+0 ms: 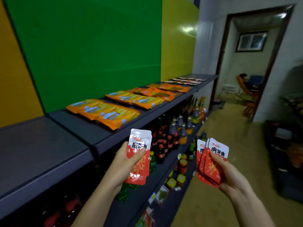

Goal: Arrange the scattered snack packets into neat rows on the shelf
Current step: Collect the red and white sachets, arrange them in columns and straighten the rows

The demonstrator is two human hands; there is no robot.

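My left hand (124,163) grips a red-and-white snack packet (139,154) upright, thumb across its front, just in front of the dark top shelf (49,141). My right hand (229,174) holds a fanned stack of the same red-and-white packets (211,163), out over the aisle to the right of the shelf. On the shelf lie rows of orange-yellow packets (105,112), more orange packets (136,99) behind them, flat orange packets (164,91) further back, and small red-and-white packets (186,81) at the far end.
The near left stretch of the top shelf shows bare grey surface. Lower shelves hold dark bottles (165,143), green bottles (152,163) and jars (182,166). A doorway (246,63) opens at the far right, with a seated person (246,82) beyond. Dark crates (285,161) stand at the right.
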